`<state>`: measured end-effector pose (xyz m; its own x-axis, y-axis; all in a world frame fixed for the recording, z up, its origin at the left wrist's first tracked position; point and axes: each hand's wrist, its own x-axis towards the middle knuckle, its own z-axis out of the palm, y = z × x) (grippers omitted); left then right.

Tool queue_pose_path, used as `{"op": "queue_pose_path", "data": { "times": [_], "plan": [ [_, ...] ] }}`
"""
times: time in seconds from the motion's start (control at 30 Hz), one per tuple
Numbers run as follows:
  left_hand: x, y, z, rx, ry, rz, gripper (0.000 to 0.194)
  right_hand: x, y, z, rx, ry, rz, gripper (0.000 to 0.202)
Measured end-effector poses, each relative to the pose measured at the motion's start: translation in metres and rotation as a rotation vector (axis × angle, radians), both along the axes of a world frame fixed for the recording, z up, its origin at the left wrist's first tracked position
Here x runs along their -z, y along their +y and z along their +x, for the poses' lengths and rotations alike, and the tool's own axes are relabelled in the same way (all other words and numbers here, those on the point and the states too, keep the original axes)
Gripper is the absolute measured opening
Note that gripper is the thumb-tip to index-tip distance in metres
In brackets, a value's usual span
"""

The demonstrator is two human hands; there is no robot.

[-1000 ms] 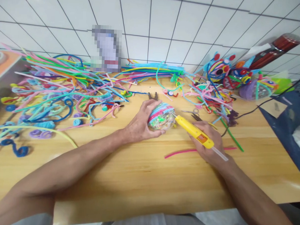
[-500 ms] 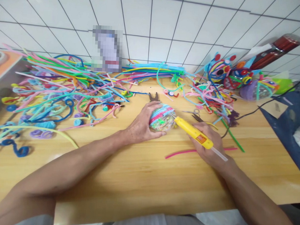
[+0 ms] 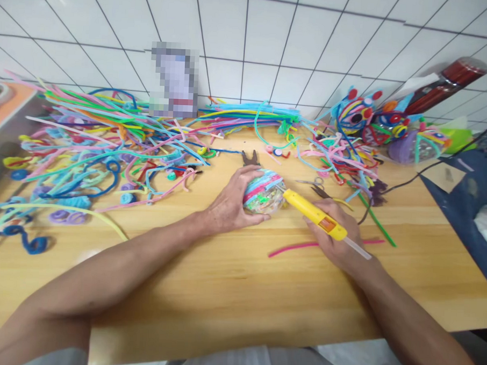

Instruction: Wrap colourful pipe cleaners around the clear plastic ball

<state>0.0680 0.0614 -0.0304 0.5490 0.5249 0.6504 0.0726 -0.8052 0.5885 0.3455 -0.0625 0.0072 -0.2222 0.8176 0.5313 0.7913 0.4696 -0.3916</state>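
Observation:
My left hand [image 3: 237,201] is wrapped round a clear ball [image 3: 266,200] with pink, blue and green pipe cleaners over part of it. In my right hand [image 3: 338,235] is a yellow hot glue gun [image 3: 312,213], a clear glue stick jutting from its back end. Its metal nozzle is at the right side of the ball; whether it touches the surface I cannot tell. Pliers [image 3: 250,158] lie just beyond the ball. A pink pipe cleaner [image 3: 293,248] rests on the table, running beneath my right hand.
Heaps of coloured pipe cleaners [image 3: 108,128] cover the left and back of the wooden table [image 3: 222,300]. Scissors [image 3: 316,182] lie past my right hand. Decorated balls [image 3: 354,114] stand at the back right, near a dark red cylinder [image 3: 449,84]. A black cord [image 3: 438,161] crosses the right side.
The ball seems turned slightly in my left hand, its pink and blue strips sitting at a somewhat different angle. My right hand and the glue gun stay nearly in place.

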Motion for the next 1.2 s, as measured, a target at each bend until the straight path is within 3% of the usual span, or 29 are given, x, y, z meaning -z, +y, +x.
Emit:
{"op": "queue_pose_path", "data": {
  "times": [0.47, 0.7, 0.97, 1.2],
  "plan": [
    [-0.0019, -0.0017, -0.0011, -0.005, 0.025, 0.012, 0.098, -0.0027, -0.0007, -0.0031, -0.017, -0.038, 0.003, 0.019],
    [-0.0002, -0.0025, 0.0004, -0.012, 0.012, 0.022, 0.099, -0.0072, 0.0011, -0.0037, -0.094, -0.033, 0.014, 0.024],
    [-0.0006, -0.0019, 0.0011, 0.005, 0.001, 0.007, 0.098, -0.0039, -0.0015, -0.0027, -0.019, 0.004, -0.001, 0.025],
    [0.0005, -0.0019, 0.0016, 0.012, -0.013, -0.007, 0.097, -0.0027, -0.0038, -0.0045, -0.036, -0.016, -0.004, 0.023]
  ]
}}
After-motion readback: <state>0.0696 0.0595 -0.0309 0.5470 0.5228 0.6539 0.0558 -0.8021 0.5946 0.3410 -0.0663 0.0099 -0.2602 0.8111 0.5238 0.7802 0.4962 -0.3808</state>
